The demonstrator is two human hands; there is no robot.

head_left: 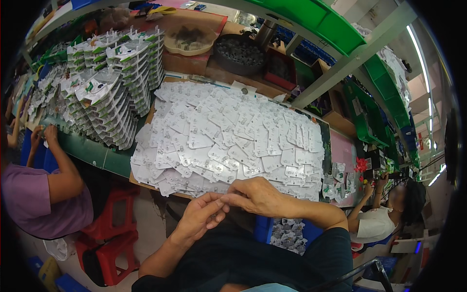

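My left hand (200, 215) and my right hand (257, 195) meet in front of my body, just off the near edge of the bench. Both have their fingers closed and pinched together at the tips. Whatever lies between the fingertips, if anything, is too small or hidden to name. Right beyond them spreads a wide layer of flat white plastic plates (224, 131), overlapping one another, many with small clear round parts on them. My right hand is the nearer of the two to these plates.
Tall stacks of white and green plastic housings (104, 92) stand at the left. Behind the plates are a cream bowl (189, 51), a dark round tray (238, 65) and a red bin (279, 80). A blue crate (263, 228) sits beside my lap. Co-workers sit left and right.
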